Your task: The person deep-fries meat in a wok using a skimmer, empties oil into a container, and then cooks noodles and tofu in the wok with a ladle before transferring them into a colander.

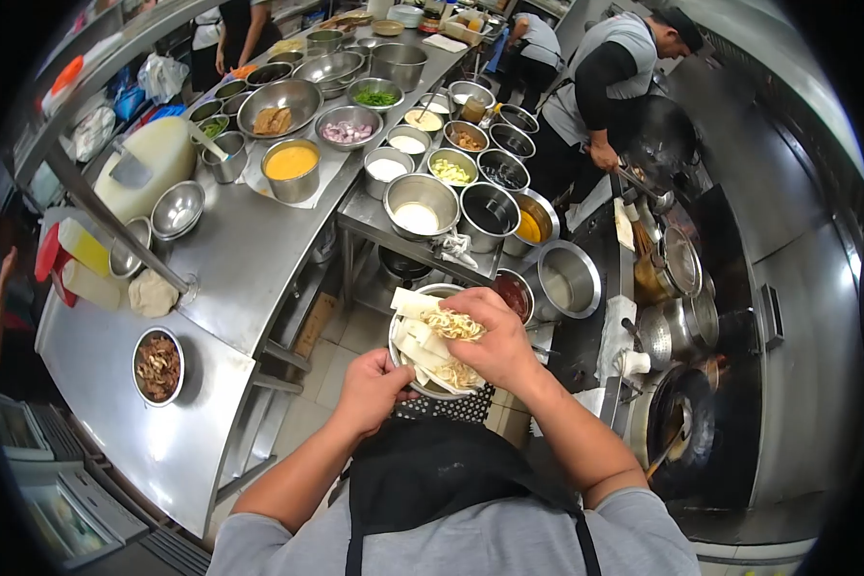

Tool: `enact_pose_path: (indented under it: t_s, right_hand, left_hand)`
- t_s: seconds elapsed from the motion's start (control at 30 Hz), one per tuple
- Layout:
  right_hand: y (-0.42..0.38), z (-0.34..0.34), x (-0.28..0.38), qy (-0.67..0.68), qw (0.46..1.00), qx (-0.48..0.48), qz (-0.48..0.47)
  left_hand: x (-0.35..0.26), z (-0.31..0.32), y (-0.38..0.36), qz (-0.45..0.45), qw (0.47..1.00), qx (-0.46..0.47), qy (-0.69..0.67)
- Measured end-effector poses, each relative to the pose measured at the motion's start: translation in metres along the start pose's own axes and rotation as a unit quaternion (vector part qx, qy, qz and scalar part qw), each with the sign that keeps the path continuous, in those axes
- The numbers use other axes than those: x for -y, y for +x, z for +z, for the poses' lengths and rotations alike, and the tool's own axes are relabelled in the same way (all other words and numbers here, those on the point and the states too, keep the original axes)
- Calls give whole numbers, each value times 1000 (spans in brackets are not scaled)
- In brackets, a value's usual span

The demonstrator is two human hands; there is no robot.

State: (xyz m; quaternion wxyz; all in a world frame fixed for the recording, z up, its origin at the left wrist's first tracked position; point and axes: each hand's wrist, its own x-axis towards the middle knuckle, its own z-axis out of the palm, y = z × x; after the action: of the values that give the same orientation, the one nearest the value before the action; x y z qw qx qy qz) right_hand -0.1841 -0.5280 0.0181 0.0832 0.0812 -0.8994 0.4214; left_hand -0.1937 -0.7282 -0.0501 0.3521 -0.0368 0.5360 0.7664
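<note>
L hand (374, 389) grips rim of steel bowl (405, 338) held mid-air, just off the surface (250, 240). R hand (494, 341) closed on noodles (451, 326) w/ flat white strips. Food looks soft, limp, slippery, light; prob best pinched in loose bunches, bowl by rim.

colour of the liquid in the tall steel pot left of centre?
Orange-yellow, in the steel pot; head view.

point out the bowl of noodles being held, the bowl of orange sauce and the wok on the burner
bowl of noodles (405, 338), head view, on its left rim beside the flat noodles
bowl of orange sauce (291, 162), head view, middle of the sauce surface
wok (689, 434), head view, on its dark inner wall
</note>
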Motion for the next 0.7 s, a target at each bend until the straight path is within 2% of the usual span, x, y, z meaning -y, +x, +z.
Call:
enact_pose_path:
  t_s: [0.07, 0.1, 0.23, 0.33, 0.37, 0.53, 0.6, 0.7]
  right_hand:
    - [-5, -7, 18, -58, 998, -6, -5]
    - [-7, -13, 20, -85, 995, 41, 12]
    - [-22, -42, 33, -25, 998, 54, 23]
    - [-44, -66, 24, -65, 996, 44, 40]
    - [-51, -74, 25, -75, 997, 4, 36]
    - [-98, -91, -3, -74, 992, -49, 89]
    - [-117, -99, -9, -136, 987, -40, 82]
    - [-149, -123, -7, -162, 979, -96, 83]
  left_hand:
    - [-7, 3, -2, -3, 999, 20, 29]
    - [-8, 5, -3, -5, 999, 25, 19]
    - [-11, 23, 0, -18, 999, 29, -12]
    - [-5, 28, 10, -23, 996, 80, 34]
    - [-2, 32, 14, -35, 995, 89, 42]
    - [7, 68, 29, -73, 982, 159, 72]
    - [17, 82, 36, -85, 977, 181, 78]
    - [36, 112, 39, -98, 973, 193, 79]
